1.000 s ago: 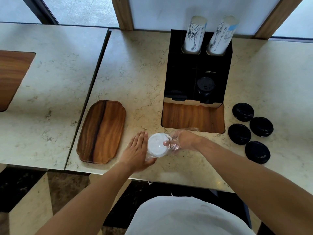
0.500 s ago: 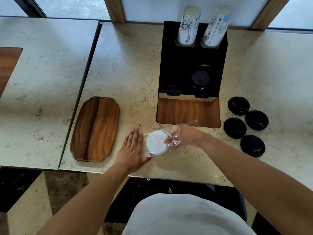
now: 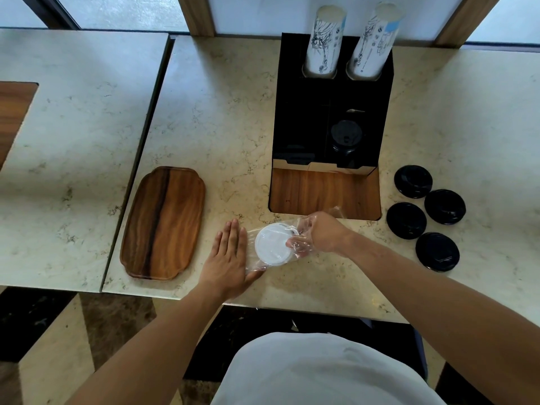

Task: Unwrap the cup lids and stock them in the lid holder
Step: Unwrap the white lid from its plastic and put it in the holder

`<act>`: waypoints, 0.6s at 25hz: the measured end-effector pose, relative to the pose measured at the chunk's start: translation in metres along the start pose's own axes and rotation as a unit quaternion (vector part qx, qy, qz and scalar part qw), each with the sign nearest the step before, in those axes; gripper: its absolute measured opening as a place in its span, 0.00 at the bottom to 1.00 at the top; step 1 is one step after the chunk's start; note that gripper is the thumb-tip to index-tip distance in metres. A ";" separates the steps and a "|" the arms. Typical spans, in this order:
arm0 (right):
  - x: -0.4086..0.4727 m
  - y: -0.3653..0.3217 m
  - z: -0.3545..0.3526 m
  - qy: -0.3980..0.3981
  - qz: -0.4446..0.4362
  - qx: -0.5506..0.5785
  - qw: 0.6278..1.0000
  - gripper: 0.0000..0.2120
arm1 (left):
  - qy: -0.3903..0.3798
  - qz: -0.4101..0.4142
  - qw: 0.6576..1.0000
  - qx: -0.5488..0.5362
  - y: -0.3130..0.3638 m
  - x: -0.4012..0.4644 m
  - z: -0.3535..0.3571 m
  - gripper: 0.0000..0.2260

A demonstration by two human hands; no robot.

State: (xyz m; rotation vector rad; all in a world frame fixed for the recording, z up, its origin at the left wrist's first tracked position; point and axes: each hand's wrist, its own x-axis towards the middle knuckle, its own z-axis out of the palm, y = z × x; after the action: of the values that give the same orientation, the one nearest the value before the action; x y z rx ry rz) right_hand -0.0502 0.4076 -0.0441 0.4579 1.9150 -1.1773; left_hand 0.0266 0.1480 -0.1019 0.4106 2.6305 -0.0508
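At the near edge of the marble counter, a stack of white cup lids lies in its clear plastic wrap. Reaching inside the wrap, the right hand pinches the stack's right rim. Flat and unclenched, fingers extended, the left hand presses the wrap's left end down. Behind stands the black lid holder; four black lids lie to the right, a wooden tray left.

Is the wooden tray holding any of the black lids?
No. The wooden tray is bare, and the four loose black lids lie on the counter to the right of the black lid holder.
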 end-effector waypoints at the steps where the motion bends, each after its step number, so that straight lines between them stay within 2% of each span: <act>1: -0.001 -0.001 -0.002 0.003 -0.017 -0.041 0.999 0.10 | -0.001 0.001 1.000 -0.001 0.000 0.000 0.000 0.48; 4: -0.001 0.000 -0.007 -0.001 -0.033 -0.059 0.998 0.04 | -0.001 0.004 1.000 -0.002 0.000 0.000 -0.001 0.48; 10: -0.004 0.003 -0.023 -0.018 -0.029 -0.081 0.996 0.17 | -0.011 0.004 1.000 0.001 0.002 -0.001 -0.002 0.47; 13: -0.002 -0.001 -0.026 -0.014 -0.050 -0.188 0.981 0.19 | -0.017 0.004 1.000 0.001 0.002 -0.001 -0.003 0.47; 15: -0.004 -0.006 -0.028 -0.051 -0.056 -0.251 0.965 0.18 | -0.020 0.008 1.000 0.003 0.002 0.000 -0.004 0.48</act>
State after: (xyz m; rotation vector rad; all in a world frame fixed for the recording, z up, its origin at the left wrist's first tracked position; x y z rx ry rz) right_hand -0.0640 0.4294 -0.0313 0.0140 2.0756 -0.7216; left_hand 0.0257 0.1500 -0.0982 0.4278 2.5891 -0.0611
